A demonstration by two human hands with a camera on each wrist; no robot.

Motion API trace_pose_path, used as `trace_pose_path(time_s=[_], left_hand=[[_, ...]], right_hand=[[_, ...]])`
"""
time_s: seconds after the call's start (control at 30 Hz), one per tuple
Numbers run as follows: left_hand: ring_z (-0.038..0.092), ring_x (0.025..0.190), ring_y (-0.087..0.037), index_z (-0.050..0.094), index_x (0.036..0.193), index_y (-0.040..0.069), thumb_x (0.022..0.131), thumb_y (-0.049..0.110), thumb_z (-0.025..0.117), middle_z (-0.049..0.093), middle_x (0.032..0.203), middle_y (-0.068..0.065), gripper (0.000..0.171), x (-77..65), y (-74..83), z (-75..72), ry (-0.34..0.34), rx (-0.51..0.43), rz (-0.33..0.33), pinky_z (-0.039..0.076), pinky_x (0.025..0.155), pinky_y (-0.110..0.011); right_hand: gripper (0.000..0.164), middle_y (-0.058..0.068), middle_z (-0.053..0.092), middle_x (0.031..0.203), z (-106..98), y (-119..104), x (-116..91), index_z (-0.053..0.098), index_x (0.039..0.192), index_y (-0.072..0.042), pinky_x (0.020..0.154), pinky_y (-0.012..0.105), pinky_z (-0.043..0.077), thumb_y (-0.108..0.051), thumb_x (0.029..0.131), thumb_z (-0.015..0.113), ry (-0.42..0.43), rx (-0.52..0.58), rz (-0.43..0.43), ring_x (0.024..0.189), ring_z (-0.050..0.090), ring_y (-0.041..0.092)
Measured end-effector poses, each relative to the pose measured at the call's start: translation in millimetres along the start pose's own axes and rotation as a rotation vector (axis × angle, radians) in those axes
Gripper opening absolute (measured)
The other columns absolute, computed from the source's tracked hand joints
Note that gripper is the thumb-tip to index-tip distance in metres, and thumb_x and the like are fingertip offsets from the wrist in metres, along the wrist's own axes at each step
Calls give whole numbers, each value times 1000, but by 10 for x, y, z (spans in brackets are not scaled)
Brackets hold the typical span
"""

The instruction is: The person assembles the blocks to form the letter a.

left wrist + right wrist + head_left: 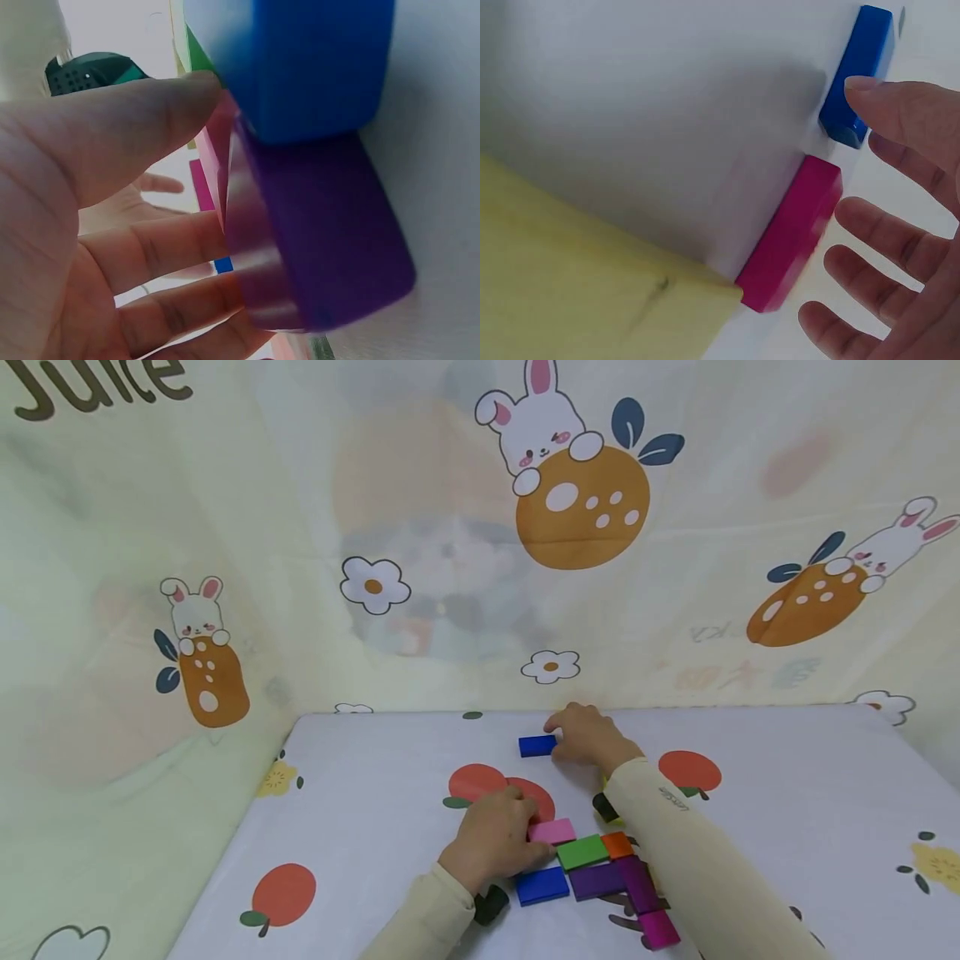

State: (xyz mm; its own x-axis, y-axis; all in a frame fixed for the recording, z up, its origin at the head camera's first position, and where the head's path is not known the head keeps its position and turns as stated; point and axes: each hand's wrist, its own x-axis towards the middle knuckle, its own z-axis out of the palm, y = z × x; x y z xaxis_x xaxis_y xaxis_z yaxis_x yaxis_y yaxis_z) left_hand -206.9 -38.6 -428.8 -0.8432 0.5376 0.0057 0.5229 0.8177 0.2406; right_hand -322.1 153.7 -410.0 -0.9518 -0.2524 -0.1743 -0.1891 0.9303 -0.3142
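My left hand rests beside a group of flat coloured blocks, thumb and index finger at either side of a pink block. In the left wrist view a purple block and a blue block stand close to those fingers and hide the fingertips. Farther back, my right hand is at the right end of a lone blue block lying flat. From the right wrist, its thumb overlaps that blue block, with the other fingers loosely extended. A magenta block lies near these fingertips.
The group also includes a green block, an orange block, another purple block and a magenta block. A dark device sits at the left wrist. A patterned cloth wall rises behind the white tabletop.
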Motion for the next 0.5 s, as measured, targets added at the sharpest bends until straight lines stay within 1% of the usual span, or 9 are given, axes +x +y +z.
trace_pose_path(time_s=[0.17,0.33,0.5], left_hand=[[55,80,-10,75,96,15,85,45,84,62,90,3,33,7,-7,12,10,8,13,50,72,-25],[57,82,-11,75,98,16,85,46,83,63,93,2,34,3,-15,30,9,29,11,51,75,-26],[58,84,-11,76,100,15,85,47,83,64,96,2,36,3,-8,36,11,38,9,53,76,-26]], right_hand=[[37,15,60,137,39,-20,64,73,129,-13,106,60,45,-15,92,73,-21,35,28,121,52,35],[35,15,63,133,56,-17,84,73,127,-11,105,57,46,-13,92,74,-24,52,23,119,54,34],[35,14,65,131,74,45,107,73,127,-8,106,54,47,-12,92,73,-18,51,24,116,56,33]])
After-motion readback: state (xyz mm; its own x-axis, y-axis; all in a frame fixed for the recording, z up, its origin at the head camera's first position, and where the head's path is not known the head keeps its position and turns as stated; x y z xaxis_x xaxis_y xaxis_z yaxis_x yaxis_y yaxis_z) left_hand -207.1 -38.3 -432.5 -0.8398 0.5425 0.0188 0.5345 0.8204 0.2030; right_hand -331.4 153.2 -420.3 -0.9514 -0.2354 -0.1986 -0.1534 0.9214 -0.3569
